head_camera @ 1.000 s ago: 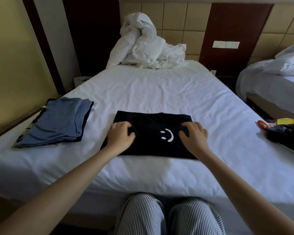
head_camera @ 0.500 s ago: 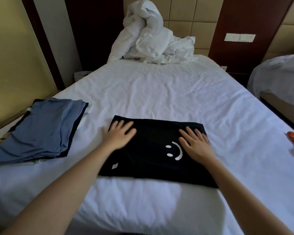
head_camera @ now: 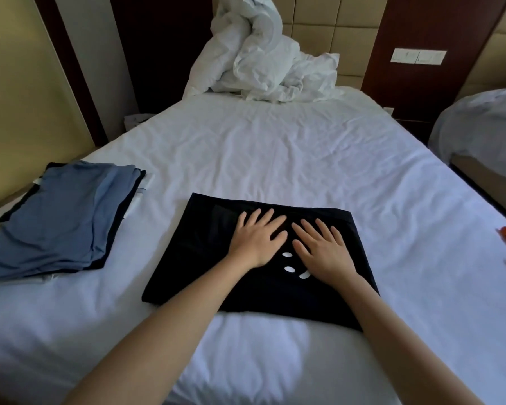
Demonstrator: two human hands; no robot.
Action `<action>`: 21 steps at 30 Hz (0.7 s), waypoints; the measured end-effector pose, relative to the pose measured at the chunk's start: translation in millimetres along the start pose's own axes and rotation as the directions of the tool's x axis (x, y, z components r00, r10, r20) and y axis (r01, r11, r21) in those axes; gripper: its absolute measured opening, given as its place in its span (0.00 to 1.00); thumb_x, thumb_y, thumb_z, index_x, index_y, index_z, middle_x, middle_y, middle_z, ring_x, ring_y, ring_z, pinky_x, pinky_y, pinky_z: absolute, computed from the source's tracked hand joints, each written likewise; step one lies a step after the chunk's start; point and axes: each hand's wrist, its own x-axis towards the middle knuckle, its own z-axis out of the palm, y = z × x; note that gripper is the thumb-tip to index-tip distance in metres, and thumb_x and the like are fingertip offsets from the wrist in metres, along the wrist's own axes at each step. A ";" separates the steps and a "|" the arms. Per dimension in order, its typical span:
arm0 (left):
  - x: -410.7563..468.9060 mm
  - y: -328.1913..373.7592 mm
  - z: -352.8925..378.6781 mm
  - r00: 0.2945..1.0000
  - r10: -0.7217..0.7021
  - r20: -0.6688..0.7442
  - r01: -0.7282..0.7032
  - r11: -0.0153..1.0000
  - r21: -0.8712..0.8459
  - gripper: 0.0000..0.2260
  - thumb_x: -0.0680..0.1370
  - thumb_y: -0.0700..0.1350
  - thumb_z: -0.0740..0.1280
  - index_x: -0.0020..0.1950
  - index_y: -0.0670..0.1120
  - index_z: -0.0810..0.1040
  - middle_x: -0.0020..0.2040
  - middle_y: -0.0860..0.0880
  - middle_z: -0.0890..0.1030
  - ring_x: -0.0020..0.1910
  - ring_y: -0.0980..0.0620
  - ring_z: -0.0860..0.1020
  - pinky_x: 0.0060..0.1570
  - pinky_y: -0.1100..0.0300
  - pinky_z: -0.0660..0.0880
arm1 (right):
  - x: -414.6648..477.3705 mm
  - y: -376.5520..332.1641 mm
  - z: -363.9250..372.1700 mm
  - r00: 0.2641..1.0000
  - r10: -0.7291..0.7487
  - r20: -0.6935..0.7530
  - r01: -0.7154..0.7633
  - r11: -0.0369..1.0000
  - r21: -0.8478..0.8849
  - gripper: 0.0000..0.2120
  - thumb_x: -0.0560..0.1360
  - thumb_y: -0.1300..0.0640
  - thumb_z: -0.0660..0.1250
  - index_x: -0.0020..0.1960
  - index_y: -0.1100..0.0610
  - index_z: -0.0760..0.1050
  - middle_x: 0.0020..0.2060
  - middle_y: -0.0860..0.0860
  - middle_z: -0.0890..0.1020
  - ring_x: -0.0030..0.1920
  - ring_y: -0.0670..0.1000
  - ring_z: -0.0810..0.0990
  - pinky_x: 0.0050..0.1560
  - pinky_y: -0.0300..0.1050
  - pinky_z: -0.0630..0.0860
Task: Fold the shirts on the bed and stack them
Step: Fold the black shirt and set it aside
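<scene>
Your left hand [head_camera: 257, 239] and right hand [head_camera: 322, 248] lie flat with spread fingers, gripping nothing, on the folded black smiley shirt [head_camera: 205, 258] (probably to press out creases). The blue shirt stack [head_camera: 62, 217] waits left of it on the bed [head_camera: 275, 150].

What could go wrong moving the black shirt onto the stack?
The left hand and right hand lie flat on the folded black shirt, gripping nothing; a careless lift could let its folds fall open. The blue stack sits near the left edge of the bed with uneven layers, so another shirt might shift it.
</scene>
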 end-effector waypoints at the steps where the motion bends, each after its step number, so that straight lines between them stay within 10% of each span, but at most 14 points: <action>1: 0.5 -4.7 3.5 1.000 -0.015 -0.008 0.015 1.000 -0.023 0.22 0.82 0.58 0.47 0.76 0.60 0.54 0.78 0.54 0.52 0.77 0.51 0.48 0.73 0.50 0.40 | -0.3 1.5 -0.6 1.000 -0.003 -0.007 0.003 1.000 0.013 0.23 0.81 0.44 0.47 0.76 0.43 0.50 0.76 0.43 0.51 0.76 0.47 0.43 0.74 0.48 0.39; 10: -74.6 -13.5 -2.7 0.995 -0.043 -0.088 0.034 0.994 -0.106 0.21 0.82 0.54 0.48 0.76 0.56 0.57 0.77 0.54 0.55 0.76 0.55 0.51 0.73 0.57 0.43 | -54.1 0.4 -6.3 0.990 -0.079 -0.116 0.089 0.992 0.088 0.36 0.71 0.35 0.36 0.74 0.45 0.59 0.74 0.43 0.58 0.76 0.46 0.50 0.73 0.42 0.42; 14: -129.9 -28.4 -8.5 1.000 0.002 0.006 -0.001 0.993 -0.118 0.36 0.70 0.70 0.39 0.76 0.60 0.53 0.78 0.54 0.51 0.77 0.55 0.46 0.73 0.57 0.38 | -94.9 18.7 -15.3 0.974 -0.220 0.057 0.218 0.975 0.038 0.49 0.58 0.20 0.26 0.74 0.39 0.48 0.71 0.33 0.47 0.72 0.38 0.41 0.72 0.40 0.37; 21: -151.2 -24.1 -11.0 0.992 0.113 0.062 -0.111 0.993 -0.048 0.36 0.67 0.73 0.37 0.74 0.66 0.53 0.78 0.56 0.48 0.77 0.52 0.42 0.73 0.49 0.36 | -122.8 42.5 -24.7 0.940 -0.304 0.158 0.316 0.947 -0.060 0.40 0.59 0.23 0.22 0.68 0.33 0.41 0.69 0.32 0.45 0.73 0.40 0.42 0.71 0.38 0.35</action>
